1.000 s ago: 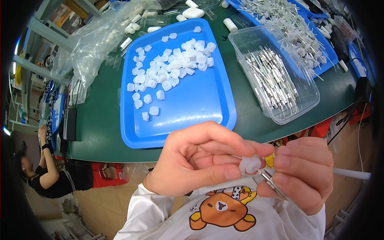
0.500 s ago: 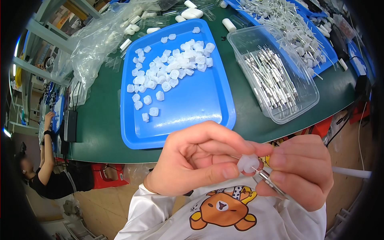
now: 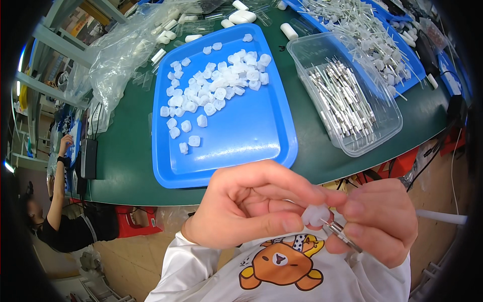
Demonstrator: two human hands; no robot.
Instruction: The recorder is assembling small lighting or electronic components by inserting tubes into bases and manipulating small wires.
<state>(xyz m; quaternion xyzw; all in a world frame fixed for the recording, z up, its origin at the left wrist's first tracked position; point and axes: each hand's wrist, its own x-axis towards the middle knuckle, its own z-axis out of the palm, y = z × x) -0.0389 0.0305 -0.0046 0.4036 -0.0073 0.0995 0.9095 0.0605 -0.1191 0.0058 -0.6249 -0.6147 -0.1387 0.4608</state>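
Note:
My left hand pinches a small translucent white plastic cap between thumb and forefinger, close to my chest. My right hand grips a thin metal pin whose tip meets the cap. Both hands are held below the near edge of the green table. Beyond them lies a blue tray with several more white caps scattered in its far half. A clear plastic bin to the right holds several metal pins.
A second blue tray at the far right carries a pile of pins and caps. Crumpled clear plastic bags lie at the table's far left. Another person works at the left, arm raised toward a shelf. White cylinders lie at the back.
My hands have stayed pressed together on the cap and pin, with only slight finger shifts. The person at the left has lifted an arm higher.

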